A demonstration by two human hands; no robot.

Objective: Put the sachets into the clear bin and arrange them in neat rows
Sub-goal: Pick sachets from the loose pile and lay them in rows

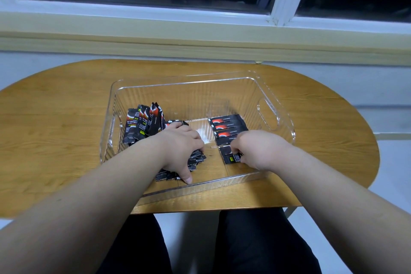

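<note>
Two hands are down inside the clear bin [287, 118], and the coming move sits with the right one. The right hand [255, 149] has its fingers curled, pinching the right end of a single sachet [229, 157]. That sachet lies flat on the bin floor with its long axis running left to right, across the person's body. Just beyond it, on the side away from the person, lies the row [229, 128] it seems meant for: several sachets flat, side by side, all lying left to right.

The pinched one is therefore at the near end of that row, just beside the last sachet and a little skewed to it. My guess is that it needs only a small push away from the person and some squaring up.

The left hand [182, 147] is well apart, across a bare strip of bin floor. Its fingers are curled over a loose heap [195, 159] of sachets at the near left, with the thumb stretched toward the near wall. Farther left, a leaning bunch [144, 122] stands propped against the left wall. The bin stands on a wooden worktop [55, 118].
</note>
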